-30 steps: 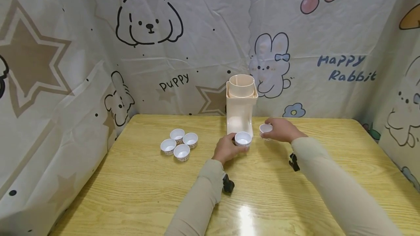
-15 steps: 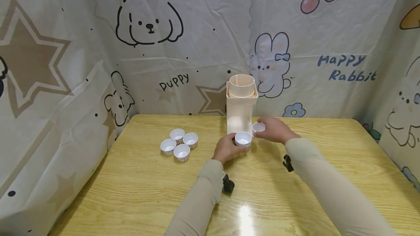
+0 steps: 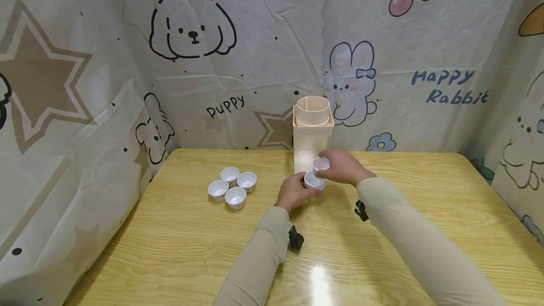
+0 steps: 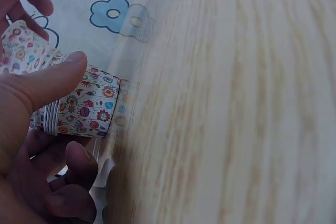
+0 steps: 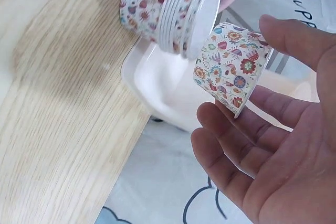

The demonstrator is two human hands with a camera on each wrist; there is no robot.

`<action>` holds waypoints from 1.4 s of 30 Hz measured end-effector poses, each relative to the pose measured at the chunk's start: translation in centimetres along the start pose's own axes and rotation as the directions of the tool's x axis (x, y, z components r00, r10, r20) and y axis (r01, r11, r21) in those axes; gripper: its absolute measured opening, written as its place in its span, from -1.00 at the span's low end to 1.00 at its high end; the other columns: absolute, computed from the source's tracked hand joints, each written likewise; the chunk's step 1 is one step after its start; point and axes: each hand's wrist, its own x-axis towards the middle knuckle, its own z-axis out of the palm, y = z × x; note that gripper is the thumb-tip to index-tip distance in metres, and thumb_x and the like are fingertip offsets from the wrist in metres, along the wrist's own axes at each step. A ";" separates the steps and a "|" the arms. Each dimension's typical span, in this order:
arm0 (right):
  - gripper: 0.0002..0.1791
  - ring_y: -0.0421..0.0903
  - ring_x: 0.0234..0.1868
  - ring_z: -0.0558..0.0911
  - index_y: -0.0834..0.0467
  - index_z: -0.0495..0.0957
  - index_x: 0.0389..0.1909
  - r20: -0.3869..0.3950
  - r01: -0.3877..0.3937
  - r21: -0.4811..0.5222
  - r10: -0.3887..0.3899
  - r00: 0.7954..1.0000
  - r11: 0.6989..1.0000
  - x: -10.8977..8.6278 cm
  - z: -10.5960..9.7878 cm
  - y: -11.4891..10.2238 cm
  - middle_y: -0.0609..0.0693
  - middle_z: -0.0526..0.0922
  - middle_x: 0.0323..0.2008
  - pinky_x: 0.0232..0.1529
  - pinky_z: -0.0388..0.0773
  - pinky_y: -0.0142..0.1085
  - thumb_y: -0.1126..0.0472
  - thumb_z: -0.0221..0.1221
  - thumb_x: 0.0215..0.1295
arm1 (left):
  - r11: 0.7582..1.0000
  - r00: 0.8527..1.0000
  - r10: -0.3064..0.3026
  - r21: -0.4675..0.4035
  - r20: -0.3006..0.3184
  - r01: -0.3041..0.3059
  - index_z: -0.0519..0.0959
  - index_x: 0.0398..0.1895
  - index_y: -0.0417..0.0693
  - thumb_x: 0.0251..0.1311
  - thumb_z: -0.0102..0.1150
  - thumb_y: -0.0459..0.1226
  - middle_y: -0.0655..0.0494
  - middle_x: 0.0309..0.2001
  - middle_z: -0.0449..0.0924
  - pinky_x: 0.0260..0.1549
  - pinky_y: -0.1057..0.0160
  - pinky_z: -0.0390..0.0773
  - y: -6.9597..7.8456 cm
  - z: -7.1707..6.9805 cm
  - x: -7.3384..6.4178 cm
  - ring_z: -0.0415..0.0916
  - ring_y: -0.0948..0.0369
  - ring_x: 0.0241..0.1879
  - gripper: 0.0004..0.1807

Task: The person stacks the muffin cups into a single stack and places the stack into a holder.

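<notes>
A stack of nested paper cups (image 5: 168,17), white inside with a flower print outside, stands on the table in front of the beige dispenser (image 3: 311,143). My left hand (image 3: 293,191) grips this stack from the left, its thumb across the side in the left wrist view. Between thumb and fingers my right hand (image 3: 344,168) pinches a single paper cup (image 5: 231,66) by its rim. That cup is just above and behind the stack's mouth, its base towards the opening. Whether the two touch is hard to tell.
Several separate paper cups (image 3: 235,197) stand upright in a cluster to the left on the wooden table (image 3: 178,249). A printed cloth (image 3: 272,37) hangs behind the table and along its sides. The dispenser has a round tube (image 3: 313,111) on top.
My right hand has carried its paper cup leftwards, from right of the dispenser to over the stack. The left hand and the stack have stayed in place.
</notes>
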 end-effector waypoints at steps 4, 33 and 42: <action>-0.48 0.08 -0.12 0.65 0.34 0.55 0.05 0.020 0.006 0.012 -0.006 1.000 1.000 0.3 0.3 -0.5 0.21 0.71 -0.08 0.04 0.58 0.01 0.11 0.33 0.15 | 1.000 1.000 -0.005 -0.001 -0.003 0.005 0.59 0.18 0.04 -0.01 0.52 -0.06 0.08 0.06 0.69 0.08 0.08 0.58 0.0 0.0 0.0 0.62 0.11 0.05 -0.37; -0.41 0.14 0.00 0.64 0.36 0.50 0.15 0.103 0.012 0.013 -0.013 0.995 1.000 0.7 1.8 -0.5 0.26 0.67 0.03 0.12 0.55 0.06 0.16 0.36 0.14 | 1.000 1.000 -0.003 0.009 -0.006 0.003 0.63 0.03 0.08 -0.02 0.52 -0.02 0.11 0.00 0.72 0.00 0.11 0.59 0.2 -0.2 -0.1 0.63 0.11 0.01 -0.49; -0.38 0.20 0.07 0.63 0.41 0.46 0.20 0.117 0.042 -0.023 -0.039 0.992 0.999 0.4 2.0 -0.5 0.33 0.63 0.07 0.14 0.55 0.06 0.12 0.30 0.21 | 1.000 1.000 -0.019 0.015 -0.005 0.019 0.61 0.11 0.08 -0.01 0.51 -0.01 0.11 0.02 0.71 0.03 0.10 0.59 0.0 -0.1 -0.1 0.63 0.12 0.02 -0.43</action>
